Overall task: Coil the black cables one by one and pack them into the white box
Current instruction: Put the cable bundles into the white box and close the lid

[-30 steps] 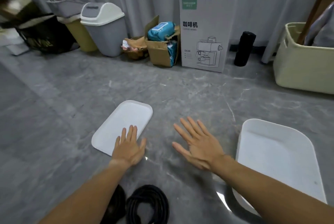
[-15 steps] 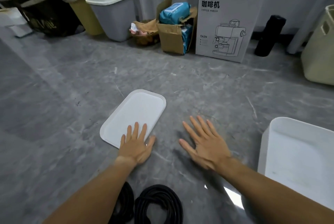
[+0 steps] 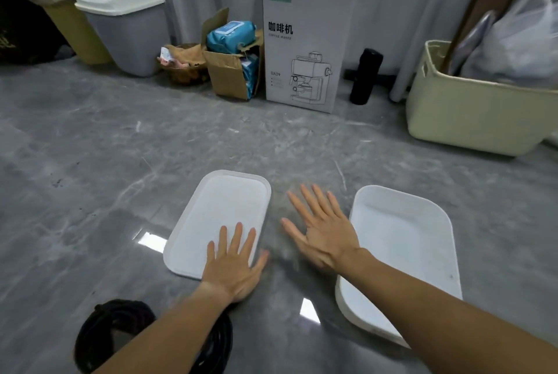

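Both hands are stretched out flat over the grey floor [image 3: 90, 180], fingers straight and spread wide, holding nothing. The left hand [image 3: 234, 265] lies over the near edge of the white lid [image 3: 223, 204]. The right hand [image 3: 321, 228] is between the lid and the white box [image 3: 401, 241], which stands open at the right with nothing visible inside. 2 coils of black cables [image 3: 111, 316] lie on the floor close to the person, partly hidden under the left forearm, well apart from the box.
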Tool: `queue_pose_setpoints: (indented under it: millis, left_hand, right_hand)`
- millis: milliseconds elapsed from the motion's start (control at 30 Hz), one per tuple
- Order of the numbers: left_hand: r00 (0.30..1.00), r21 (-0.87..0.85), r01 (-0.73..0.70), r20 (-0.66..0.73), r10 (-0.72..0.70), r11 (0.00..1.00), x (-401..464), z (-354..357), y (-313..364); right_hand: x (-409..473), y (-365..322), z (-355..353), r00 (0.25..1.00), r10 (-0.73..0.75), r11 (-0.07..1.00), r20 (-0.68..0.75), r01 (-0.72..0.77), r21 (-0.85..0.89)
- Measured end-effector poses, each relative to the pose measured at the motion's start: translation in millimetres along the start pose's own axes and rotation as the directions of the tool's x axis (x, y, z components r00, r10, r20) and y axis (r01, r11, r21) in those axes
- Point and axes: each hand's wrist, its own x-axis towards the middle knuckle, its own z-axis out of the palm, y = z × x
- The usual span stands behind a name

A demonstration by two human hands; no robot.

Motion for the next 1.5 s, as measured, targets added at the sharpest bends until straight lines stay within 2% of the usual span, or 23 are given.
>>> queue_pose_setpoints:
  millis: [300,533,667,833,1100,1267,1500]
  left_hand:
    - [0.981,0.04,-0.183,0.079,0.179,0.982,-7,3,75]
    - [0.964,0.04,-0.249,0.11,0.243,0.968,-15,-1,106]
    - [0.963,0.027,-0.26,0.076,0.258,0.965,-17,-6,103]
    - [0.979,0.011,-0.202,-0.007,0.202,0.979,-31,-14,68]
    - [0.987,-0.024,0.018,-0.158,-0.021,1.0,-81,-23,-38]
    - [0.98,-0.047,0.131,-0.144,-0.136,0.99,-124,-26,-103]
    - [0.981,-0.036,0.149,-0.123,-0.152,0.988,-167,-22,-161]
  right_hand:
    - [-59,65,-15,0.992,0.122,0.991,-0.027,-0.123,-0.051]
    - [-88,92,-20,0.984,0.178,0.983,-0.026,-0.178,-0.032]
    - [-87,92,-24,0.988,0.151,0.988,-0.039,-0.153,-0.027]
    - [-70,66,-23,0.998,0.047,0.996,-0.037,-0.049,-0.073]
    - [-37,-24,-6,0.979,-0.201,0.979,-0.028,0.2,-0.039]
    - [-26,-89,4,0.942,-0.335,0.942,-0.007,0.335,-0.031]
    - [-17,-151,26,0.896,-0.442,0.896,0.04,0.443,-0.013]
